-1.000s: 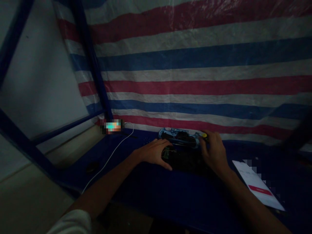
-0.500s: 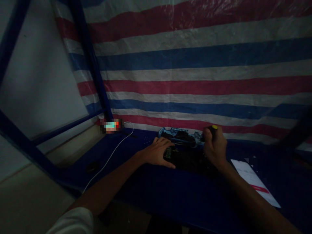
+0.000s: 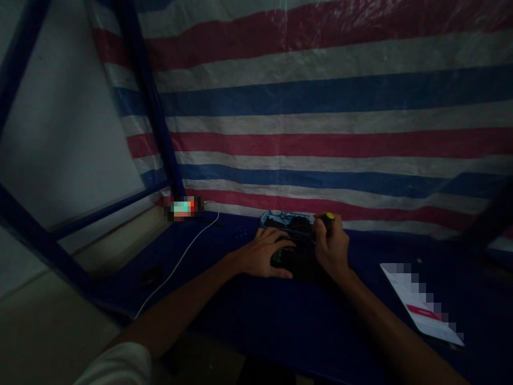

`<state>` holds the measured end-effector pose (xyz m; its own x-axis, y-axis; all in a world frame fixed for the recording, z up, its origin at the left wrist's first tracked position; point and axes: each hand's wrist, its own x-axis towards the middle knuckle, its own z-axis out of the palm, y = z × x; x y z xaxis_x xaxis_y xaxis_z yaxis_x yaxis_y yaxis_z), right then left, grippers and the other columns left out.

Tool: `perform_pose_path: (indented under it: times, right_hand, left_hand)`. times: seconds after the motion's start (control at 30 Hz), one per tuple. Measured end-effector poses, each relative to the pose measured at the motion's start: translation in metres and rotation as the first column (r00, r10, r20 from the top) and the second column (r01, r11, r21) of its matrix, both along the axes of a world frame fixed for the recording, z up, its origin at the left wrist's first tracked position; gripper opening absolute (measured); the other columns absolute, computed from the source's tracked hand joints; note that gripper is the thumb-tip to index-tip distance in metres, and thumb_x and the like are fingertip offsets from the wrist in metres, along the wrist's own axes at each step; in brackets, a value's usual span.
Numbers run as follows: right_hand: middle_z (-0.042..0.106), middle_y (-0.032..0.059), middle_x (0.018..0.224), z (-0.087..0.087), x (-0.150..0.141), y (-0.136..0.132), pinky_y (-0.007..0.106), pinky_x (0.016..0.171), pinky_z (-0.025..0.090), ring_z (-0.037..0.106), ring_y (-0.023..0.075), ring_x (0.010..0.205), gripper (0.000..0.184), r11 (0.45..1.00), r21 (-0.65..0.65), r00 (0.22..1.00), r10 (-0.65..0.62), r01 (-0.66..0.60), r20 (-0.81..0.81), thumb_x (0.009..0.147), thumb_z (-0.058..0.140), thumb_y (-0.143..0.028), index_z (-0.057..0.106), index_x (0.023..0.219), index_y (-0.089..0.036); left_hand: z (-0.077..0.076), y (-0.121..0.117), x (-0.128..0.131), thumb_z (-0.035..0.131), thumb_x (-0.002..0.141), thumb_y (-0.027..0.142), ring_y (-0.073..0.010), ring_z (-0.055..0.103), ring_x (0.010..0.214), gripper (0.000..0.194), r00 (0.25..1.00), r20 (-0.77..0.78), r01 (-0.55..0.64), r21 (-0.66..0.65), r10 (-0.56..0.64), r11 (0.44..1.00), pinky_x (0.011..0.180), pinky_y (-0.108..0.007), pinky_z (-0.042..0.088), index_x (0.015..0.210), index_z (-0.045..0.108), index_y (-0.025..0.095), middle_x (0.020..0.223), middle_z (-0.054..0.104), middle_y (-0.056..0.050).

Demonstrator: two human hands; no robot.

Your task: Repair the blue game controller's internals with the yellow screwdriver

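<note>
My right hand [image 3: 331, 247] is shut on a small screwdriver [image 3: 329, 217] with a yellow-capped dark handle, and its tip is hidden by my fingers. It is just above a dark, opened electronic device [image 3: 300, 264], which shows a bit of circuit board. My left hand [image 3: 264, 254] lies across that device's left side, fingers curved over it. Behind both, a blue-patterned plastic shell [image 3: 276, 218], shaped like a gamepad casing, lies on the table with its right end hidden by my right hand.
The dark blue table [image 3: 240, 315] holds a white cable [image 3: 180, 256] running to a blurred device [image 3: 184, 207], a small black round object [image 3: 151, 276], and a white sheet of paper [image 3: 417, 302] at right. A striped tarpaulin [image 3: 320, 123] and blue metal post [image 3: 148, 107] stand behind.
My right hand with the screwdriver has moved left and down, from beside the shell to over the dark device. My left hand has shifted only slightly.
</note>
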<state>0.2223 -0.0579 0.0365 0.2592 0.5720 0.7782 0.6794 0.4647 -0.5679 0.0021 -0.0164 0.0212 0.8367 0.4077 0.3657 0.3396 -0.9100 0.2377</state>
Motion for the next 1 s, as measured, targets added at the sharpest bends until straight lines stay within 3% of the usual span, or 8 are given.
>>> perform_pose_path:
  times: [0.43,0.87,1.0]
  right_hand:
    - [0.070,0.0048,0.082,-0.0007,0.0078,-0.0020,0.032,0.065,0.048,0.065,0.0213,0.067,0.025,1.000,-0.002,1.000,-0.020,0.020,-0.008,0.099,0.048,-0.048,0.055,0.101,-0.024]
    - [0.071,0.0073,0.085,-0.0070,0.0051,0.0011,0.034,0.066,0.051,0.067,0.0243,0.074,0.029,1.000,-0.020,0.994,0.009,-0.007,0.113,0.101,0.046,-0.051,0.056,0.102,-0.024]
    - [0.069,0.0105,0.094,-0.0052,0.0027,-0.0001,0.040,0.078,0.054,0.068,0.0265,0.088,0.030,0.998,0.058,0.983,-0.026,0.016,0.183,0.102,0.046,-0.048,0.059,0.108,-0.021]
  left_hand:
    - [-0.0004,-0.0065,0.0059,0.068,0.092,0.053,-0.0275,0.060,0.121,0.038,0.986,0.129,0.096,0.077,-0.106,0.992,0.104,-0.045,0.039,0.115,0.071,0.023,0.129,0.069,-0.009]
    - [-0.0063,-0.0025,0.0069,0.065,0.094,0.052,-0.0261,0.062,0.120,0.036,0.983,0.148,0.104,0.045,-0.109,0.994,0.106,-0.045,0.040,0.115,0.071,0.023,0.128,0.071,-0.008]
    - [-0.0078,-0.0012,0.0079,0.064,0.094,0.052,-0.0264,0.063,0.120,0.035,0.983,0.151,0.098,0.052,-0.105,0.994,0.106,-0.045,0.040,0.113,0.072,0.023,0.127,0.072,-0.009]
